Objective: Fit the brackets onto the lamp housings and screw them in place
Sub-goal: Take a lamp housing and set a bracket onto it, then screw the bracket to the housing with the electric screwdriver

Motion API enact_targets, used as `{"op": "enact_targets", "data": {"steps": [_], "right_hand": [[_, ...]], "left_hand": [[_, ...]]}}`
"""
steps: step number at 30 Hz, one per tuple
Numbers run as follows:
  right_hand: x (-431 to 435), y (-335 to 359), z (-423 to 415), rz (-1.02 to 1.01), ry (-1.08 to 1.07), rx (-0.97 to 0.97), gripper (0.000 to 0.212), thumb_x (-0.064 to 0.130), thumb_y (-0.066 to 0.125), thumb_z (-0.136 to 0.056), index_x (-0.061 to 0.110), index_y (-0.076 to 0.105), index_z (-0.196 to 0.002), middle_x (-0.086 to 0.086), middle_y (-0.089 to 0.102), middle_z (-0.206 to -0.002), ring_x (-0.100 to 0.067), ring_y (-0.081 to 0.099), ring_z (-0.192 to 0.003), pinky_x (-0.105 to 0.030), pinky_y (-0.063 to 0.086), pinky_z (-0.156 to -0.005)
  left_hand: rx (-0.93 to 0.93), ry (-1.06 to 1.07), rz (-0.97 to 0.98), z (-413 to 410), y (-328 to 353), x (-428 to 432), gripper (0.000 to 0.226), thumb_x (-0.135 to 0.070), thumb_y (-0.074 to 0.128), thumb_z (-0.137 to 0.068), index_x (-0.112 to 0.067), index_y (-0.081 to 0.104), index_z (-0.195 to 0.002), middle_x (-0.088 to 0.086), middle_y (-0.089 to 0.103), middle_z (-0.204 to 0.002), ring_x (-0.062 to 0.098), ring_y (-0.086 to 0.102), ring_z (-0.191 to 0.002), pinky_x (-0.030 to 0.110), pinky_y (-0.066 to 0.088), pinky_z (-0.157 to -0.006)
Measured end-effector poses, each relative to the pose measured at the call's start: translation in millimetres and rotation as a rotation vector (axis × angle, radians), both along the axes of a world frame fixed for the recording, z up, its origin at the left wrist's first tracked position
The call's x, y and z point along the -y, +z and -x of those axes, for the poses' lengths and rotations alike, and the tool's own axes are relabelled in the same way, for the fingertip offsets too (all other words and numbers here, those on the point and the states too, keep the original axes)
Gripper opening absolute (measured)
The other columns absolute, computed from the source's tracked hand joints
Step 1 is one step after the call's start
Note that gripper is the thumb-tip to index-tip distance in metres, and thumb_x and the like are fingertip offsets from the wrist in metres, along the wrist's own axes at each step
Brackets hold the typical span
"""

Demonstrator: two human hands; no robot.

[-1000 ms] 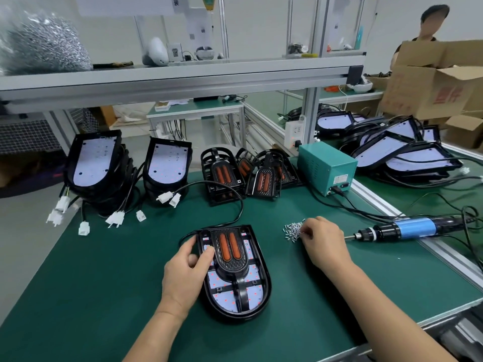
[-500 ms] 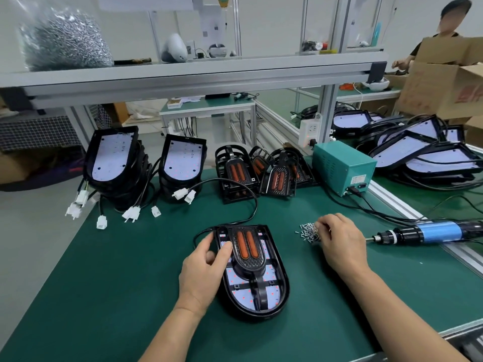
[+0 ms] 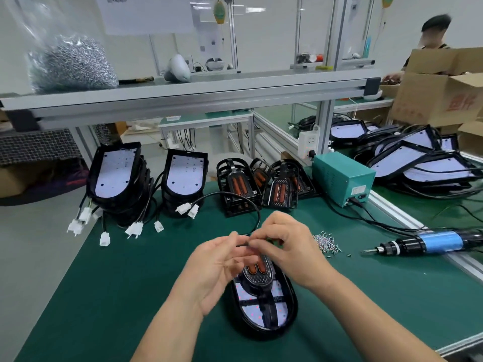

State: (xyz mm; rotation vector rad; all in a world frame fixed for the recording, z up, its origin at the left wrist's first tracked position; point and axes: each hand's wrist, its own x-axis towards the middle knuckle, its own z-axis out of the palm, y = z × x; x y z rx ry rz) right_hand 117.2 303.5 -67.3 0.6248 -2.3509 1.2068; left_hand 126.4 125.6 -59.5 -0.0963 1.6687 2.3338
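Meeting fingertip to fingertip above a black lamp housing [image 3: 264, 313], the left hand [image 3: 217, 265] and right hand [image 3: 290, 246] were held together, clear of the green tabletop [image 3: 125, 296], their fingers curled toward each other. Motion blur hid whether either hand pinched anything.

The lamp housing lay flat near the middle of the tabletop, rounded end toward the person. A bracket [image 3: 257, 274] with two orange strips sat on its far half, partly hidden by the hands. A black cable [image 3: 257, 218] looped away behind the hands toward a pair of white connectors [image 3: 188, 209].

To the right of the hands lay a small heap of loose screws [image 3: 325, 242], and beyond it an electric screwdriver [image 3: 428, 244] with a blue band rested on its side, bit pointing at the heap. A green power box [image 3: 342, 176] stood behind, wired at the front.

Along the far edge of the tabletop, two stacks of housings [image 3: 115, 176] leaned upright with white panels showing, wires and plugs dangling below. Beside them stood a cluster of spare brackets [image 3: 237, 186].

On the shelf [image 3: 183, 92] above, a clear bag of screws [image 3: 70, 66] sat at the left. On the neighbouring bench [image 3: 444, 210] to the right, more housings [image 3: 418, 158] were piled, and another person [image 3: 433, 30] stood behind open cardboard boxes [image 3: 439, 97].
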Motion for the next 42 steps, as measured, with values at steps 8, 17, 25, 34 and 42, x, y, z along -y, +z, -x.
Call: {"op": "enact_targets", "data": {"steps": [8,17,25,34,42], "right_hand": [[5.3,2.9,5.7,-0.162,0.139,0.047,0.017,0.023,0.066,-0.098,0.016,0.08,-0.092,0.002,0.053,-0.083,-0.011,0.051,-0.086,-0.034,0.047,-0.079],[-9.4,-7.8,8.3,-0.252,0.063,0.08,0.032,0.015,0.051,-0.104,0.014,0.062,-0.134,-0.003,0.054,-0.112,-0.018,0.049,-0.107,-0.031,0.042,-0.098],[-215.3,-37.0,-15.4,0.256,-1.263,0.547,0.08,0.064,0.065,-0.085,-0.001,0.039,-0.124,-0.029,0.053,-0.127,-0.048,0.056,-0.111,-0.057,0.047,-0.093],[-246.0,-49.3,3.6,0.261,-1.282,0.719,0.128,0.059,0.073,-0.08,0.011,-0.018,-0.157,-0.03,0.068,-0.111,-0.044,0.06,-0.114,-0.05,0.046,-0.096],[-234.2,-47.6,5.0,0.895,-1.304,0.599,0.082,0.029,0.083,-0.074,0.002,0.036,-0.135,-0.021,0.059,-0.113,-0.034,0.062,-0.092,-0.041,0.05,-0.071]], "left_hand": [[0.131,-0.05,-0.066,6.0,-4.3,-2.4,0.024,-0.012,0.057,-0.096,-0.002,0.076,-0.086,0.012,0.074,-0.083,0.017,0.072,-0.066,0.011,0.044,-0.047],[0.128,0.074,-0.073,14.0,-11.8,-2.4,0.02,0.007,0.058,-0.09,0.007,0.068,-0.107,0.016,0.076,-0.087,0.011,0.071,-0.063,0.011,0.053,-0.052],[0.053,0.119,0.021,9.2,-15.0,0.0,0.011,0.006,0.062,-0.091,0.01,0.069,-0.097,0.014,0.072,-0.073,0.011,0.068,-0.06,0.015,0.055,-0.054],[0.066,0.099,0.022,9.8,-5.8,1.4,0.016,0.012,0.066,-0.083,0.003,0.079,-0.08,0.021,0.075,-0.086,0.017,0.073,-0.07,0.016,0.057,-0.06],[0.108,0.1,-0.019,9.2,-6.5,1.3,0.016,0.016,0.064,-0.082,0.007,0.076,-0.083,0.022,0.074,-0.085,0.018,0.073,-0.067,0.017,0.058,-0.059]]}}
